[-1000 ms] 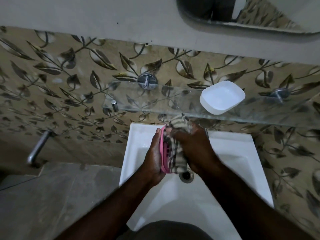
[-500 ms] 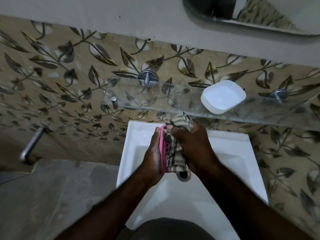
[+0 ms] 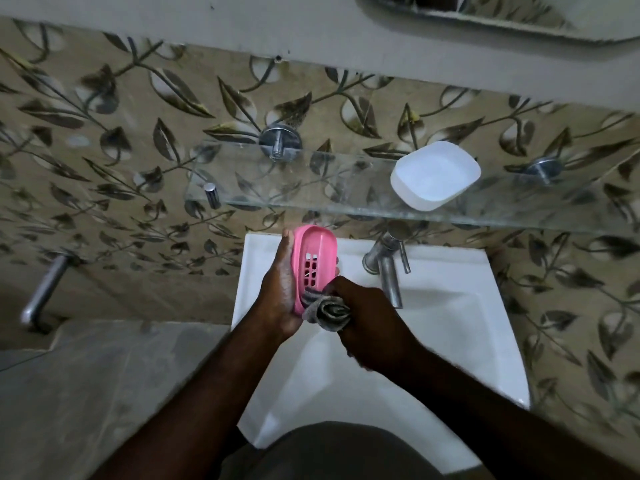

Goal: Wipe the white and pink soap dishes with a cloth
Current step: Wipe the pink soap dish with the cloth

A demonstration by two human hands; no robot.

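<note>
My left hand [image 3: 280,289] holds the pink soap dish [image 3: 313,261] over the white sink [image 3: 450,327], its slotted inside turned up towards me. A bunched striped cloth [image 3: 327,311] sits in my right hand [image 3: 367,317], pressed against the near end of the pink dish. The white soap dish [image 3: 434,174] stands upright on the glass shelf [image 3: 277,188], to the right and away from both hands.
A metal tap [image 3: 388,265] rises at the back of the sink, just right of my hands. The glass shelf juts out above the sink on metal brackets [image 3: 280,142]. A metal pipe [image 3: 43,292] sticks out of the leaf-patterned wall at the left.
The cloth has slid down from covering the pink dish to its near end, baring the slotted inside. The dish has turned to face up, and the tap now shows.
</note>
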